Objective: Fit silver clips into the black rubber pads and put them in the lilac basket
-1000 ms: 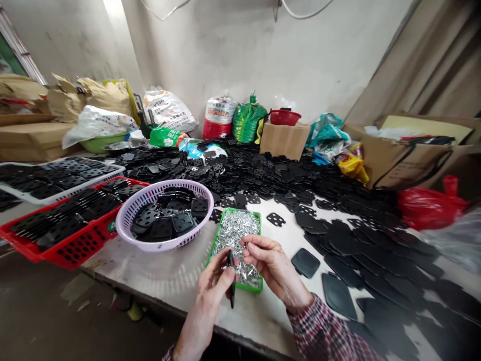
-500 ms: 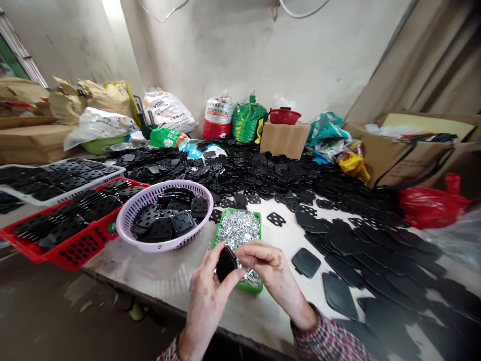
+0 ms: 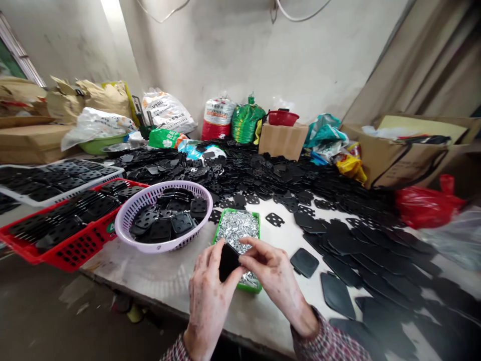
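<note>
Whereas 1 black plate [image 3: 228,261] showed edge-on 1 second ago, it now faces up, pinched narrowly between the fingers of the left hand [image 3: 208,296] and right hand [image 3: 276,281], over a green tray [image 3: 258,235] of metal pins [image 3: 236,228]. The table's front edge [image 3: 139,296] passes under the left wrist; 1 loose black plate [image 3: 304,262] lies right of the tray.

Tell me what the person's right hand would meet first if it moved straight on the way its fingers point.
The black plate held between both hands: the right hand's fingers appear to touch its edge. Just beyond it is the left hand.
</note>
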`<action>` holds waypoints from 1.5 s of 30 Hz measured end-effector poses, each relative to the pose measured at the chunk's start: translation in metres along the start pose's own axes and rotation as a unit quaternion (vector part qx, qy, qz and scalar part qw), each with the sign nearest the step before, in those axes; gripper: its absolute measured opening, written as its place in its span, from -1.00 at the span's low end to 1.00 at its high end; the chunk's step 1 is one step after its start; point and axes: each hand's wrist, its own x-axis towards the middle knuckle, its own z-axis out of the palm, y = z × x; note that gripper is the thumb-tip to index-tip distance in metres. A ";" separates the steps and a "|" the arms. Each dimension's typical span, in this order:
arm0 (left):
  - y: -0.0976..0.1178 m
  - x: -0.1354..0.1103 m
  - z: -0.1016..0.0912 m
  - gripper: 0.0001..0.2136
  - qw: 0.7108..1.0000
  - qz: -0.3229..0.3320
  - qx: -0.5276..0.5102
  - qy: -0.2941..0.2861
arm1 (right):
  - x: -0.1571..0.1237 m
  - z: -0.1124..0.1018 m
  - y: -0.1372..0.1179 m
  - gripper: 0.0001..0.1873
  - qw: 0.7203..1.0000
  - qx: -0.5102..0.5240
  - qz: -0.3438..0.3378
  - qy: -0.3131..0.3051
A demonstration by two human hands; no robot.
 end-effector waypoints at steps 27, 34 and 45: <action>0.001 0.002 -0.002 -0.49 0.999 -0.029 -0.020 -0.033 | 0.001 0.016 -0.019 -0.53 0.895 -0.393 -0.212 0.014; 0.004 0.010 -0.006 -0.49 0.986 -0.101 -0.129 -0.032 | 0.010 0.014 -0.022 -0.58 0.959 -0.238 -0.155 0.019; 0.013 0.008 -0.004 -0.46 0.959 -0.186 -0.212 -0.033 | 0.006 0.015 -0.013 -0.71 0.983 -0.116 -0.129 0.061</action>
